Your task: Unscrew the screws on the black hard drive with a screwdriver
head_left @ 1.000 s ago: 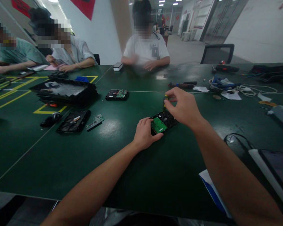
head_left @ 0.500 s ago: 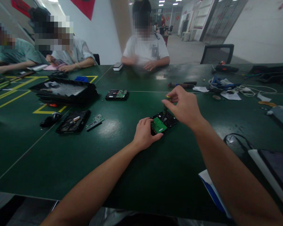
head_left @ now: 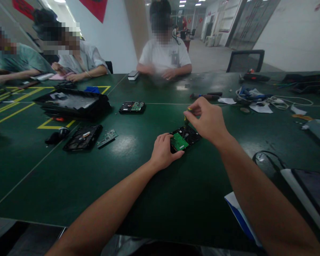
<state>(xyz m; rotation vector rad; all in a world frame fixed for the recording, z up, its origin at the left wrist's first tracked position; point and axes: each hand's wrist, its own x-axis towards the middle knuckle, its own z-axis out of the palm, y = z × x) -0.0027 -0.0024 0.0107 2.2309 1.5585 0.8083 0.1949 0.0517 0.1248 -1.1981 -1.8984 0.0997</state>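
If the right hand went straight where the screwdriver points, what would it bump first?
Probably the black hard drive, near its green board: the screwdriver in the right hand points there. Whether its tip touches is unclear.

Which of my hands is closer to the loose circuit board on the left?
The left. Your left hand holds the hard drive, to the right of the loose circuit board; your right hand, on the screwdriver, is farther right.

Pale wall (head_left: 304, 39), red hanging (head_left: 97, 9), bright ceiling lights (head_left: 182, 5), grey floor (head_left: 201, 58), dark chair (head_left: 246, 59) beyond a green table (head_left: 42, 192)
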